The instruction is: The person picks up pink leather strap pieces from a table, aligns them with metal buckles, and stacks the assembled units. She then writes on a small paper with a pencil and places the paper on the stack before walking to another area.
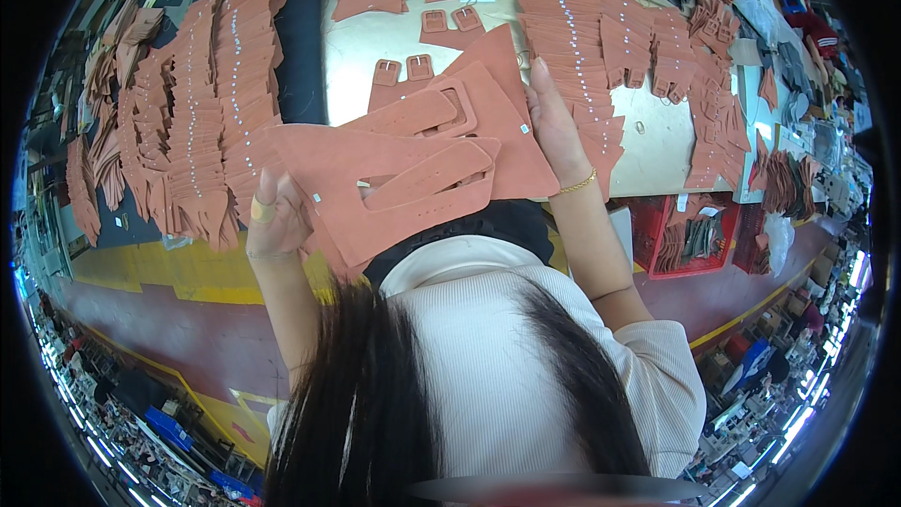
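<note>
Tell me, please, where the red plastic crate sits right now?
In the head view, the red plastic crate sits on the floor at right, below the pale worktable's edge.

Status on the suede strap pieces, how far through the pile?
Done: overlapping rows of terracotta straps fill the left of the table, more rows upper right. In hand: left hand and right hand hold a few large cut pieces. Left: loose buckled pieces lie on the bare tabletop.

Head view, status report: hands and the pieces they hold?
Left hand grips terracotta cut pieces. Right hand holds their far edge. More piece stacks beside; nothing in the way.
</note>
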`<state>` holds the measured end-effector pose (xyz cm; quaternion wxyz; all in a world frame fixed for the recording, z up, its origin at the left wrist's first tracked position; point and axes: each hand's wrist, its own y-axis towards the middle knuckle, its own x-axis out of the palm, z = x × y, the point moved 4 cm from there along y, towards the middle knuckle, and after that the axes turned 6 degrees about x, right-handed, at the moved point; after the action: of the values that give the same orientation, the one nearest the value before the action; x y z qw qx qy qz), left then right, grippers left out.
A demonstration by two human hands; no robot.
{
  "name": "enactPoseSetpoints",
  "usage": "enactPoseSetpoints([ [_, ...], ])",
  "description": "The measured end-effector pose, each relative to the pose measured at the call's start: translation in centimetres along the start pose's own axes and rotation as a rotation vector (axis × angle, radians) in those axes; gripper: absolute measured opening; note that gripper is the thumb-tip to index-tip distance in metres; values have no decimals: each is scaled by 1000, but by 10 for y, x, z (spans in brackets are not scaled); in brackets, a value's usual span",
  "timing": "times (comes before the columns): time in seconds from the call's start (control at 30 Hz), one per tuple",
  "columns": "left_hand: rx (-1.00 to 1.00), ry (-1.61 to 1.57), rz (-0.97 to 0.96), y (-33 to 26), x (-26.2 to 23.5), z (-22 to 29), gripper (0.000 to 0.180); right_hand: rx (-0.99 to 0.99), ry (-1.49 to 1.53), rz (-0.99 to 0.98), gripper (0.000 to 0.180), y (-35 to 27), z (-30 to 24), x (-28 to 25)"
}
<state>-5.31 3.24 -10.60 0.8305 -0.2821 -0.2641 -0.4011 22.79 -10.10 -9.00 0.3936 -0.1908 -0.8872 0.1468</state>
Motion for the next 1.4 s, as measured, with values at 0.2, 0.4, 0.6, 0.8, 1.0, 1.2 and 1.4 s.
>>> enactPoseSetpoints([
  [0.2,-16,40,-115,0,1,0,89,37,36,-6,66,2,2,-2],
  [0.4,-49,98,-78,-1,-2,1,89,45,76,14,67,-2,1,3],
  [0.6,-104,154,3,-3,8,3,93,56,62,92,58,-4,-1,5],
  [0.8,-109,192,44,-5,11,6,94,81,105,48,57,-3,1,5],
  [1.0,-95,184,26,-5,7,5,93,94,118,11,56,-3,1,8],
  [1.2,-34,96,-85,5,20,7,83,60,48,34,59,-1,0,8],
  [1.4,-55,275,85,13,41,14,58,74,-141,60,48,-6,-2,3],
])
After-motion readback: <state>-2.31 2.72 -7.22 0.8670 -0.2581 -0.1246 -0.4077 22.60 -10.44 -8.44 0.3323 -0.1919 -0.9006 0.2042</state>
